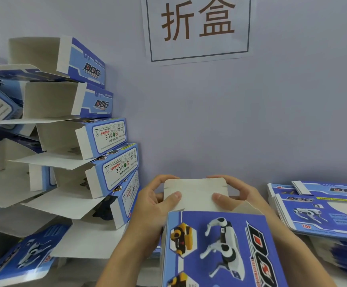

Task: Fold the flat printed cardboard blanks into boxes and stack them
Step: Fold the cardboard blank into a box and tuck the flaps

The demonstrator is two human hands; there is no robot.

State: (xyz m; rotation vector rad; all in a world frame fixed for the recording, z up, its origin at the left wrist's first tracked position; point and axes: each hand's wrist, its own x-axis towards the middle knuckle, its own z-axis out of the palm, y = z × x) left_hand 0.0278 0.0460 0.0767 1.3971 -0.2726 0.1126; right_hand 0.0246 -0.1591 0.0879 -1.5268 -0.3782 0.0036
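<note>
Box in progress (pixel 220 245) sits at 6 o'clock, printed face toward us, its far end pointing to 12. The white end flap (pixel 195 195) stands up off that end.

Left hand (pixel 150 206) at about 7 o'clock of the flap, thumb flat on its near face, fingers curled round the left edge. Right hand (pixel 243 195) mirrors it at 5 o'clock, thumb on the flap, fingers wrapped behind. Both are grasping the flap; neither is released.

Finished boxes (pixel 98 141) lean in a stepped stack at 9 o'clock, open ends and loose flaps toward us. Flat blanks (pixel 321 208) piled at 3 o'clock. Paper sign (pixel 197 27) on the wall at 12.

Risks as we judge them:
- Flap creasing off its score line if our thumbs push unevenly; left and right are not quite level.
- The small side tab showing at the right corner could stay outside the fold and jam the tuck.
- Squeezing the body while tucking may collapse the box back toward flat.
- The 9 o'clock stack already tilts; setting another on top carelessly could topple it.
</note>
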